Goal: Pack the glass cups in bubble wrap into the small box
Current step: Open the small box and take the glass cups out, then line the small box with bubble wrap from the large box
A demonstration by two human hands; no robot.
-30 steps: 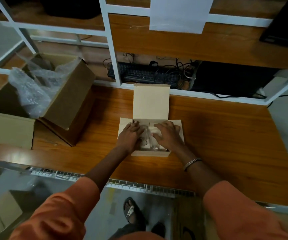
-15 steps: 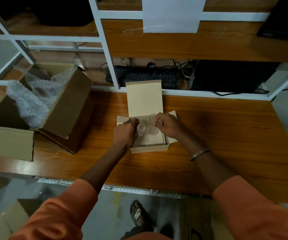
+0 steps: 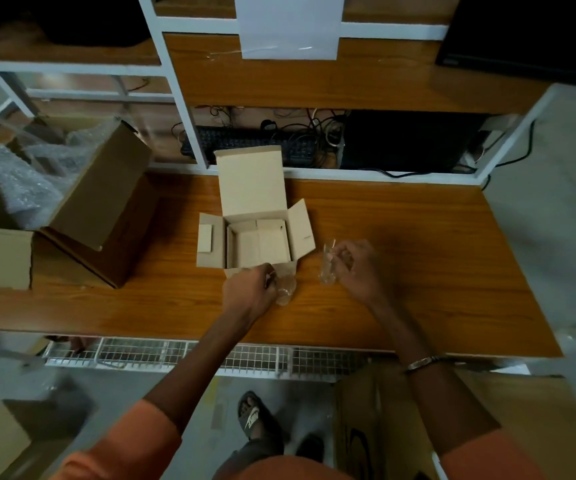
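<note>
Office storeroom / packing bench: wooden desk (image 3: pixel 400 237) in white metal shelving (image 3: pixel 182 109), keyboard (image 3: pixel 245 145) with tangled cables, cardboard boxes (image 3: pixel 99 188), bubble wrap (image 3: pixel 20 181).

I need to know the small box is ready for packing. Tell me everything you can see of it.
The small box is plain tan cardboard, standing upright on the wooden table. Its lid stands up at the far side and both side flaps are spread outward. Inside, only loose cardboard pieces show, no cups. The left hand overlaps its near edge; contact is unclear.

The small box (image 3: pixel 258 244) stands open-topped with its lid upright at the far side; bare table (image 3: pixel 418 244) lies right, a big carton (image 3: pixel 99 202) crowds the left.
</note>
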